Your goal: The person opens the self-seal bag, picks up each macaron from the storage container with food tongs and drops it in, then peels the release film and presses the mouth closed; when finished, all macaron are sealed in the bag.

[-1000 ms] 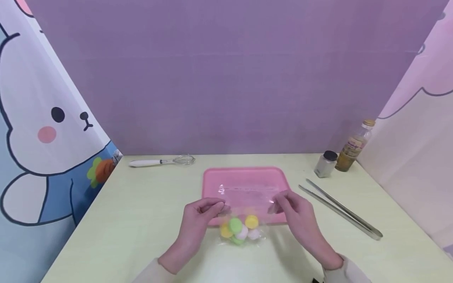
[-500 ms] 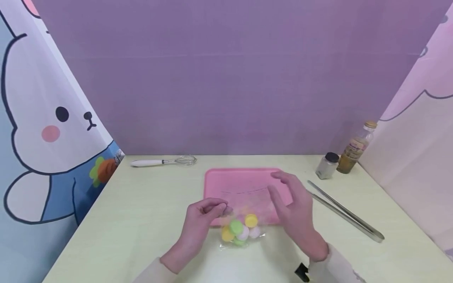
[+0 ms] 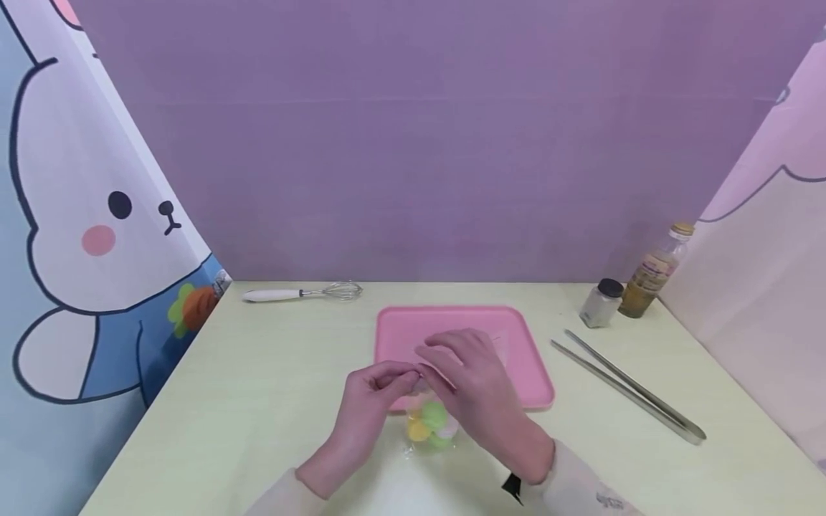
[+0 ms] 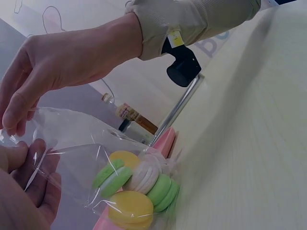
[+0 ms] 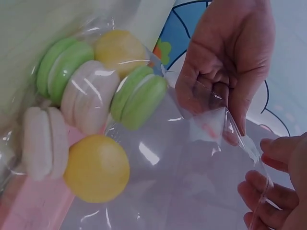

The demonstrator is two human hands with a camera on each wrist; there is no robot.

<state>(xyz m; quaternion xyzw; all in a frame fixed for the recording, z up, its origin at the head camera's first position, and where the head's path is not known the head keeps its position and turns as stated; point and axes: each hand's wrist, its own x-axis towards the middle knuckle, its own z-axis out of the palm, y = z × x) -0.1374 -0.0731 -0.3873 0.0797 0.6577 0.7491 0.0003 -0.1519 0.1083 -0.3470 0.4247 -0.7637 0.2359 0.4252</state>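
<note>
In the head view, my left hand pinches the top corner of a clear plastic bag. Green, yellow and pale pink macarons fill the bag's lower end, which hangs at the near edge of a pink tray. My right hand reaches across to the same corner, thumb tip right at the left fingertips and the other fingers extended. From the right wrist, its fingers show spread apart along the bag's edge, by a small whitish strip. The right hand hides part of the bag from above.
A whisk lies at the table's back left. Metal tongs rest right of the tray. Behind them stand a black-capped jar and a glass bottle of amber liquid. A purple backdrop rises behind the table.
The right hand has let go of the bag's right side, lifted with spread fingers, then moved left to the corner that the left hand pinches. The left hand keeps its grip.
</note>
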